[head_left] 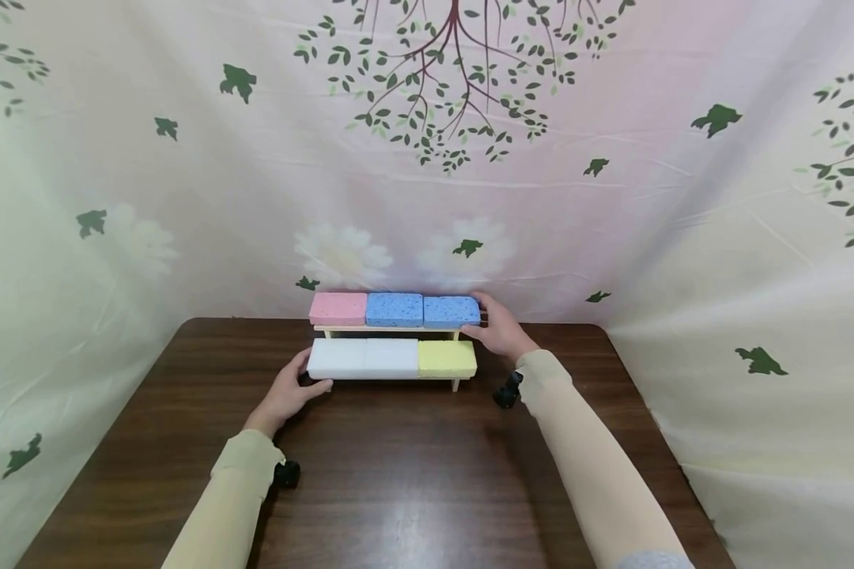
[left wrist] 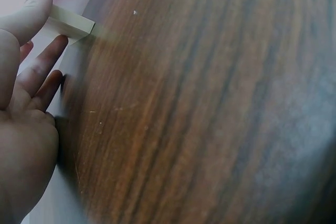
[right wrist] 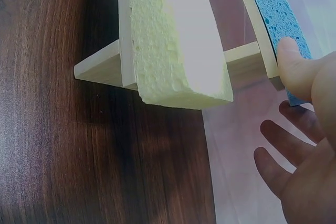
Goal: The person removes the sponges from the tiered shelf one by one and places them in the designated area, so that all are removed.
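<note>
A two-step wooden rack (head_left: 391, 329) bears porous blocks that look like sponges. On its upper step sit a pink sponge (head_left: 338, 309), a middle blue sponge (head_left: 394, 310) and a right-end blue sponge (head_left: 451, 311). The lower step carries two white sponges (head_left: 337, 359) and a yellow sponge (head_left: 446, 359). My left hand (head_left: 292, 393) grips the left end of the white row, thumb in front, fingers behind. At the upper right, my right hand (head_left: 500, 328) pinches the end blue sponge; its thumb (right wrist: 289, 51) lies against the front face, other fingers spread behind.
The rack stands toward the back of a dark wood table (head_left: 413, 474). Behind it hangs a pale curtain (head_left: 398, 190) printed with leaves and flowers, which also closes off both sides. A wooden leg (right wrist: 100, 66) juts out beneath the lower step.
</note>
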Available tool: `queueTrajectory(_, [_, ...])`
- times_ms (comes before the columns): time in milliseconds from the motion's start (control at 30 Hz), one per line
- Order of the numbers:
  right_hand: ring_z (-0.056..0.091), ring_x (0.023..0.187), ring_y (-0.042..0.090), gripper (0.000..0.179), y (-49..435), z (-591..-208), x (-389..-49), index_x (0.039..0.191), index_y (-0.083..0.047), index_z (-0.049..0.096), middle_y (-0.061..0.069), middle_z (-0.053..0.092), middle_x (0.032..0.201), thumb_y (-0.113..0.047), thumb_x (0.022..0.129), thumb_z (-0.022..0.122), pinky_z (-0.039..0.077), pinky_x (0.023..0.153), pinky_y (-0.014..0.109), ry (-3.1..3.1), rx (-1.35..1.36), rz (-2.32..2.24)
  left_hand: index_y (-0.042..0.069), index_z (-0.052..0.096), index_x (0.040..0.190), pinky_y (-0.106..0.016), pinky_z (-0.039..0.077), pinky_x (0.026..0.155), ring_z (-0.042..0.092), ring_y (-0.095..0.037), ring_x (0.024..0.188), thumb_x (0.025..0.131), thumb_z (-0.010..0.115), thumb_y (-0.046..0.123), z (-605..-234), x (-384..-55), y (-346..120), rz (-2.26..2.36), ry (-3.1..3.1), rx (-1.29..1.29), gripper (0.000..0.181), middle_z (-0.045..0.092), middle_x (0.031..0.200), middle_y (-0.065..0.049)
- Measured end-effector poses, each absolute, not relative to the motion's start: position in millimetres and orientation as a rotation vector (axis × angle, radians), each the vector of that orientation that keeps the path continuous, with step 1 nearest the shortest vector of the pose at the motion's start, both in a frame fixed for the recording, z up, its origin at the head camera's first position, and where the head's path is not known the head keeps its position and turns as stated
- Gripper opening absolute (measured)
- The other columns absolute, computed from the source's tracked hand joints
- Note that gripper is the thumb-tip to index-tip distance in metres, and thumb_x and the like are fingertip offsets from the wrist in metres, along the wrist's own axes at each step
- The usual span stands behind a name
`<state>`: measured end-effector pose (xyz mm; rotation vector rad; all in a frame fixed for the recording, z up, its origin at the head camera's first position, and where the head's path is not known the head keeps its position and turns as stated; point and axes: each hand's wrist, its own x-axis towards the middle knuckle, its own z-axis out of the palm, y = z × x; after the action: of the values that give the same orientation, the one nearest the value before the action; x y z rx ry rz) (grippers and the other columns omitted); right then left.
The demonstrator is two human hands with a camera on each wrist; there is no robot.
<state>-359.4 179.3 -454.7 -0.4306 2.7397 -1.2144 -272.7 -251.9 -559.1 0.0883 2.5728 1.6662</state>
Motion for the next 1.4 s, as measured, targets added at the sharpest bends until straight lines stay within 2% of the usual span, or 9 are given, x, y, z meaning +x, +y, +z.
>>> queueTrajectory(167, [0.043,0.147,0.039,0.077,184.2,-454.9,-359.1,0.166,-0.011,0.028,0.016,0.036,0.166,-0.019,0.102,0.072,0.044,0.113,0.055,2.734,-0.426,-1.244,0.006,0.026,0.166,-0.065,0.019,0.123,0.034,-0.041,0.150,0.094,0.083,0.028,-559.6,-274.5,-251.8,1.654,2.575,0.091,0.094,0.040,0.164,-0.024])
queueTrajectory(800, [0.038,0.150,0.042,0.075,229.1,-448.8,-351.5,0.167,-0.013,0.026,0.018,0.032,0.168,-0.019,0.105,0.068,0.039,0.116,0.060,2.772,-0.377,-1.205,0.004,0.030,0.164,-0.063,0.020,0.123,0.037,-0.042,0.149,0.094,0.082,0.021,-561.9,-273.0,-252.3,1.675,2.599,0.116,0.088,0.044,0.160,-0.025])
queueTrajectory(1100, [0.038,0.149,0.043,0.074,251.5,-451.3,-343.9,0.165,-0.008,0.025,0.022,0.035,0.165,-0.013,0.104,0.067,0.040,0.115,0.059,2.798,-0.297,-1.252,0.004,0.029,0.164,-0.064,0.020,0.123,0.036,-0.041,0.150,0.094,0.083,0.025,-562.6,-273.4,-252.8,1.678,2.586,0.106,0.091,0.044,0.161,-0.025])
queueTrajectory(1400, [0.042,0.145,0.047,0.070,266.0,-459.5,-338.2,0.162,-0.005,0.031,0.025,0.038,0.162,-0.009,0.103,0.069,0.043,0.111,0.061,2.802,-0.301,-1.259,0.005,0.029,0.164,-0.064,0.020,0.123,0.036,-0.041,0.150,0.094,0.083,0.026,-563.3,-273.6,-252.7,1.671,2.586,0.088,0.091,0.044,0.161,-0.024])
